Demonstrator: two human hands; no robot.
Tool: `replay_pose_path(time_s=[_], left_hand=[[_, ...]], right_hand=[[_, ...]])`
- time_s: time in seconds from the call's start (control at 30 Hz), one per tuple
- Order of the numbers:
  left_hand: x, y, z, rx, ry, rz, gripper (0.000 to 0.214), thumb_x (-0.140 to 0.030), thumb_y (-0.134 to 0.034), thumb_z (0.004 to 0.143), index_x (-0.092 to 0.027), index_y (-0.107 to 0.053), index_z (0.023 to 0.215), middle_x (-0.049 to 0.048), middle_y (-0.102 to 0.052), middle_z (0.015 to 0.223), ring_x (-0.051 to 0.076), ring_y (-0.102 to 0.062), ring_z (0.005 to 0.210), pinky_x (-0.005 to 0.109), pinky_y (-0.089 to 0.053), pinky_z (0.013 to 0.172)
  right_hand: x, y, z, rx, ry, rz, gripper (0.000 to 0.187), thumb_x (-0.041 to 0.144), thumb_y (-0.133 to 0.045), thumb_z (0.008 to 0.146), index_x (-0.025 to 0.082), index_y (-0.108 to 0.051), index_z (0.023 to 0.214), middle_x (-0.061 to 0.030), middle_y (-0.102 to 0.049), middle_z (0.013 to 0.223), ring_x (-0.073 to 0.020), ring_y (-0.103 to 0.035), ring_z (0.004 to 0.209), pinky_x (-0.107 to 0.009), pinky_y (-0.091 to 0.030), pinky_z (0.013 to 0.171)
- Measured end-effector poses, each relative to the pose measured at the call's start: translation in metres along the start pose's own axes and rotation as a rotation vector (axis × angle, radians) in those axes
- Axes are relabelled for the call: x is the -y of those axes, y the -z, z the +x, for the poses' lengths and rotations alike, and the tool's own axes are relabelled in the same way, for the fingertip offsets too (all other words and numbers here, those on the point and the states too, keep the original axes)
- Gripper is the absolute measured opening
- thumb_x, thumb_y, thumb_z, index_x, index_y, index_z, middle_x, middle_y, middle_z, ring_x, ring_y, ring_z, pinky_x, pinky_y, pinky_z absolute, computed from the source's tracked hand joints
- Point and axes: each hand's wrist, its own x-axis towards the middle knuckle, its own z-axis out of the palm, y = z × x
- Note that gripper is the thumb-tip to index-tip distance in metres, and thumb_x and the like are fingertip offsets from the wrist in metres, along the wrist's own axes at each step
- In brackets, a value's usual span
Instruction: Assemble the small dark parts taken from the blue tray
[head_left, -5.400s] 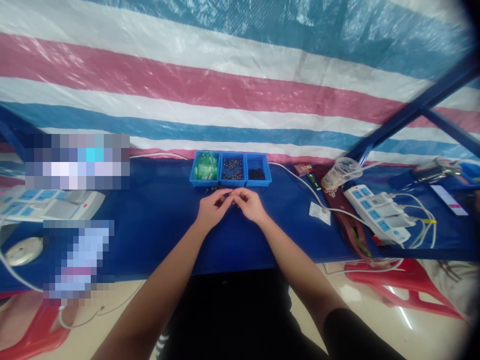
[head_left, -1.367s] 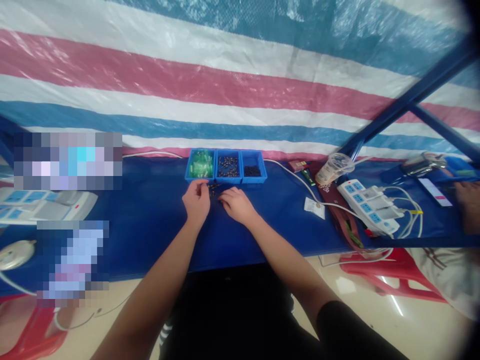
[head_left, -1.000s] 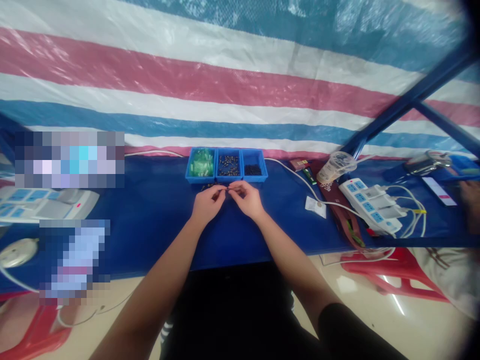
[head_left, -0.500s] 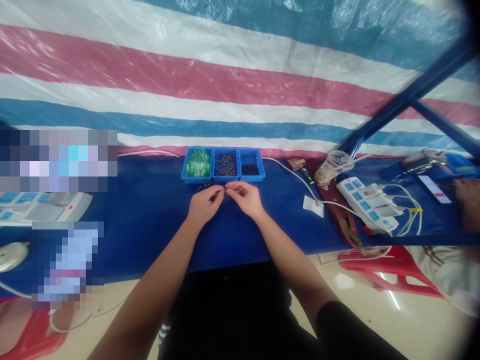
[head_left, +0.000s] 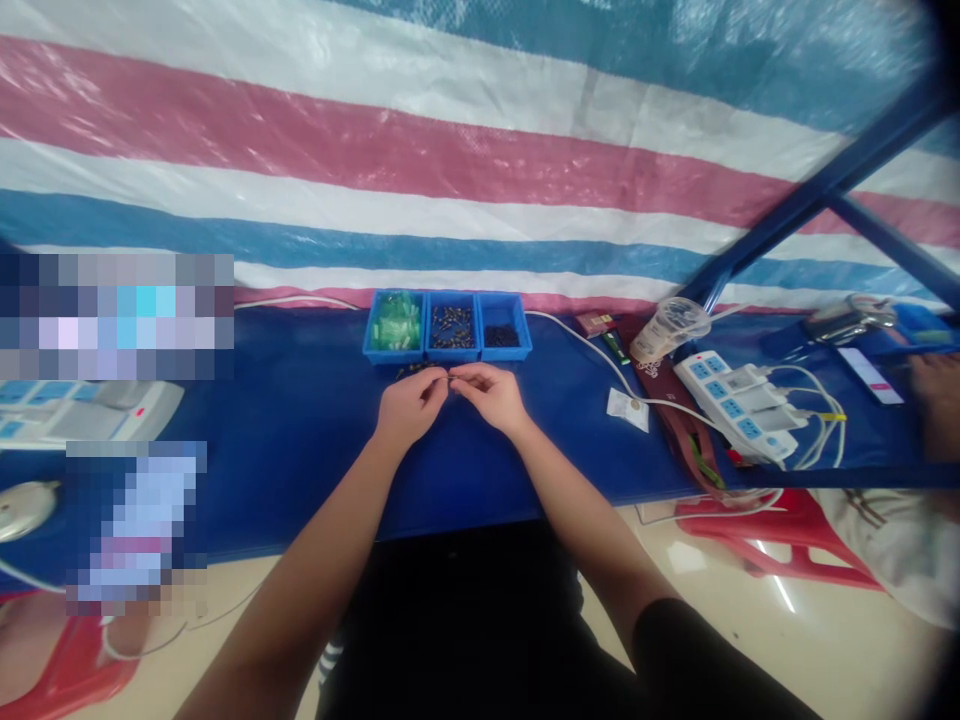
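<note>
My left hand [head_left: 409, 408] and my right hand [head_left: 493, 398] meet fingertip to fingertip over the blue table, just in front of the bins. Both are closed in a pinch around something small and dark between them, too tiny to make out. Behind them stand three joined blue bins. The left bin [head_left: 394, 357] has pale green pieces in a green bag [head_left: 396, 325], the middle one holds small brass-and-dark metal parts [head_left: 452, 328], and the right one small black pieces [head_left: 501, 336]. Several loose metal parts [head_left: 411, 370] lie on the table behind my left hand.
To the right are a plastic cup [head_left: 670, 330], a brown strap-like case [head_left: 667, 410], a white packet [head_left: 628, 409] and a power strip [head_left: 735, 408] with cables. Another person's hand [head_left: 937, 390] rests at the far right beside a phone [head_left: 870, 376]. Another power strip [head_left: 150, 415] lies left.
My hands stay pinched together in nearly the same place, with only slight finger movement. The view has shifted very slightly.
</note>
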Motion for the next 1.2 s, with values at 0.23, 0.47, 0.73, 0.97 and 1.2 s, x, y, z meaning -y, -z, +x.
replay_pose_path(time_s=[0.23,0.47,0.73,0.97,1.2], left_hand=[[-0.0015,0.0004,0.0006,0.031,0.023,0.005,0.024,-0.034,-0.049,0.093,-0.023,-0.07,0.096,-0.0009,-0.071,0.081,0.012,-0.061,0.068,0.023,-0.043,0.069],[0.0036,-0.002,0.0011,0.073,0.011,0.035,0.023,-0.035,-0.049,0.092,-0.022,-0.067,0.089,-0.0012,-0.068,0.075,0.012,-0.059,0.065,0.023,-0.041,0.066],[0.0036,-0.0051,-0.0001,0.04,0.094,-0.049,0.022,-0.038,-0.052,0.091,-0.022,-0.066,0.096,-0.0019,-0.066,0.075,0.011,-0.058,0.063,0.022,-0.043,0.066],[0.0012,-0.0054,-0.0006,-0.008,0.046,-0.075,0.024,-0.038,-0.056,0.09,-0.022,-0.069,0.102,-0.0015,-0.067,0.072,0.01,-0.06,0.063,0.021,-0.046,0.068],[0.0009,-0.0023,0.0004,0.018,0.008,-0.099,0.026,-0.037,-0.052,0.093,-0.021,-0.071,0.101,0.003,-0.074,0.089,0.014,-0.067,0.077,0.023,-0.05,0.076]], right_hand=[[0.0002,-0.0006,-0.0001,0.001,-0.013,0.04,0.032,0.04,-0.079,0.071,0.019,-0.075,0.096,-0.0049,-0.076,0.088,-0.0178,-0.072,0.078,-0.036,-0.06,0.08],[0.0002,-0.0013,0.0013,-0.005,-0.041,0.071,0.033,0.044,-0.078,0.072,0.02,-0.075,0.094,-0.0041,-0.075,0.08,-0.0164,-0.071,0.071,-0.035,-0.061,0.074],[0.0009,-0.0023,0.0007,0.005,-0.059,0.094,0.036,0.042,-0.08,0.07,0.019,-0.074,0.096,-0.0039,-0.076,0.083,-0.0165,-0.071,0.072,-0.035,-0.061,0.075],[0.0035,-0.0003,0.0024,0.012,-0.059,0.098,0.036,0.045,-0.079,0.07,0.019,-0.074,0.094,-0.0037,-0.075,0.08,-0.0162,-0.07,0.07,-0.034,-0.061,0.072],[0.0045,-0.0014,0.0028,-0.003,-0.043,0.094,0.037,0.046,-0.08,0.069,0.02,-0.073,0.093,-0.0027,-0.074,0.08,-0.0147,-0.069,0.068,-0.032,-0.061,0.069]])
